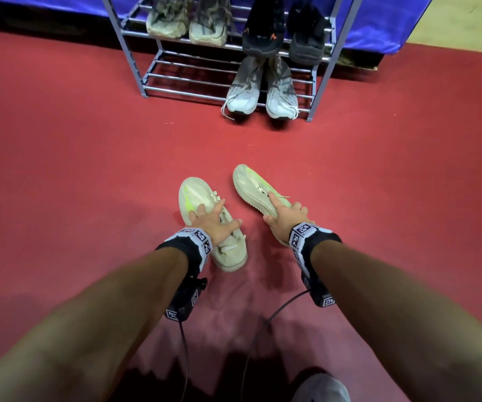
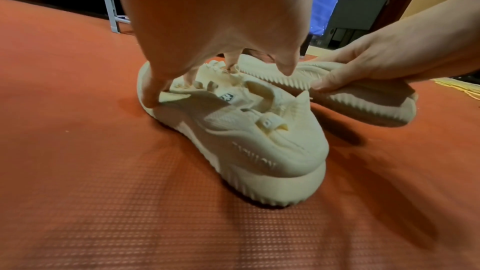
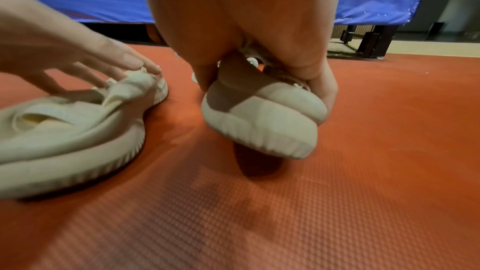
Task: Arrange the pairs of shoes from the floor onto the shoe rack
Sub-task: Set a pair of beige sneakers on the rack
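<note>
Underfoot, textured red matting (image 1: 88,169) meets a blue-draped backdrop (image 1: 393,21) behind.

Head view high, looking down; wrist views low, close, facing forward, both sharing the cream shoes (image 2: 233,130).

At frame centre, the left hand (image 2: 207,28) spreads its fingers over a cream knit sneaker (image 2: 233,130) on the red textured mat (image 2: 103,202); at right, the right hand (image 2: 376,59) grips its tilted twin (image 2: 363,102).
</note>
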`<control>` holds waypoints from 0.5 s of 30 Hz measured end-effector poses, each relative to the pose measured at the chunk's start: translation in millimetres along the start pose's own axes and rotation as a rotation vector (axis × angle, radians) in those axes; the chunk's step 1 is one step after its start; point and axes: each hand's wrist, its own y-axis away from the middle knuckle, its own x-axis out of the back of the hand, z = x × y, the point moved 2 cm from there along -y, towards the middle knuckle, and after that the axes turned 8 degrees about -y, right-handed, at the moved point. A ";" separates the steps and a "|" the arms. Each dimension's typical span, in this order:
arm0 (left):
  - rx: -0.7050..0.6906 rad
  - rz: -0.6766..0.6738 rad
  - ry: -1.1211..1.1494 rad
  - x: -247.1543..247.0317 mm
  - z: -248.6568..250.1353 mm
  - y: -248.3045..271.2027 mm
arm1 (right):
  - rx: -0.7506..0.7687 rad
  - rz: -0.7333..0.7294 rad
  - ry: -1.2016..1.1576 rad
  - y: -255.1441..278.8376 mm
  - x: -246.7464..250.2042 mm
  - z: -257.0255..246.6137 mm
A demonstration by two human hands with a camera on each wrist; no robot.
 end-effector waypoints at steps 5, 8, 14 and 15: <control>0.016 0.059 0.021 -15.9 2.2 -11.1 | 0.020 -0.071 0.064 -1.2 -11.9 8.8; 0.034 0.159 -0.026 -23.7 -1.1 -8.2 | 0.067 -0.143 0.127 0.0 -14.4 8.4; -0.055 0.168 -0.096 -10.4 -12.7 -5.9 | 0.110 -0.169 0.189 -1.7 -7.2 6.5; -0.078 0.124 -0.133 -5.6 -17.4 -6.3 | 0.118 -0.161 0.215 -1.1 -6.9 5.3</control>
